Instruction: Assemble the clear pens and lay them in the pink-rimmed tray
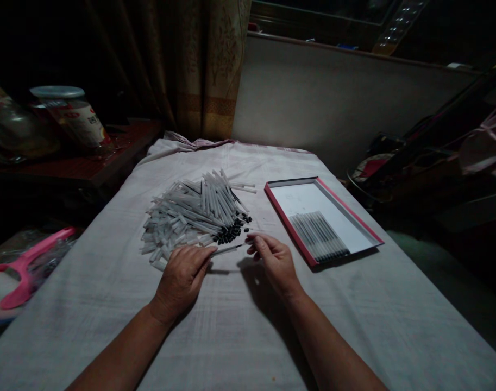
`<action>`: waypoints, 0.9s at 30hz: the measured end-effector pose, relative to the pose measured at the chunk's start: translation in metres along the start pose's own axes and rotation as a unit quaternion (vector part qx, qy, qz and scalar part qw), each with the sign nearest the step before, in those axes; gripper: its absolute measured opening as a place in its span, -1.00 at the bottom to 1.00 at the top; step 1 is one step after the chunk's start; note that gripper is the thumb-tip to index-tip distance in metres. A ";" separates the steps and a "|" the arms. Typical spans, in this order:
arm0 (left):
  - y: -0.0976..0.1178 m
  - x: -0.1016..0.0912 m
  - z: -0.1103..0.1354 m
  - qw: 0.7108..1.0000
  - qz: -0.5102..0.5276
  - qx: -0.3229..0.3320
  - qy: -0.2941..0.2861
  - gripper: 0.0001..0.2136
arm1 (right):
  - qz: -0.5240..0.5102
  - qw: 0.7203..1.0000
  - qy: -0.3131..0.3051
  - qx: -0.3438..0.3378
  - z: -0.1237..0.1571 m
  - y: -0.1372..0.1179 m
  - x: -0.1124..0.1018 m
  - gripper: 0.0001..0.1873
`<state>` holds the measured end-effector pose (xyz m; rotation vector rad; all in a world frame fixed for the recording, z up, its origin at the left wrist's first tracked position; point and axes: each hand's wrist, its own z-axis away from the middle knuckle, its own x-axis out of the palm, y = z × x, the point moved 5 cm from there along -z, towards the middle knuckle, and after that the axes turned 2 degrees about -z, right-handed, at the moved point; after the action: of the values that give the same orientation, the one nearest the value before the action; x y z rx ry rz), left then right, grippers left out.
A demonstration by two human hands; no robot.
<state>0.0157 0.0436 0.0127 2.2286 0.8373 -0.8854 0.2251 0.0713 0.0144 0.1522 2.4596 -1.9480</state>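
A heap of thin clear pens with black tips lies on the cloth-covered table. One pen is held level between both hands just in front of the heap. My left hand grips its left end with curled fingers. My right hand pinches its right end. To the right of my right hand sits a shallow box with a red rim, and a row of several finished pens lies in its near end.
A dark wooden side table at the left carries glass jars. A pink plastic object lies lower left. A curtain hangs behind. Dark clutter stands at the right past the table edge.
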 end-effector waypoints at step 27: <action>0.000 -0.003 -0.002 1.000 0.009 -0.016 0.002 -0.78 | 0.061 0.998 -0.022 0.019 0.002 0.018 0.003 -0.87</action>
<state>0.0147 0.0436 0.0161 2.2069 0.8259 -0.8526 0.2232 0.0736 -0.0035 0.2512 2.3269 -1.9282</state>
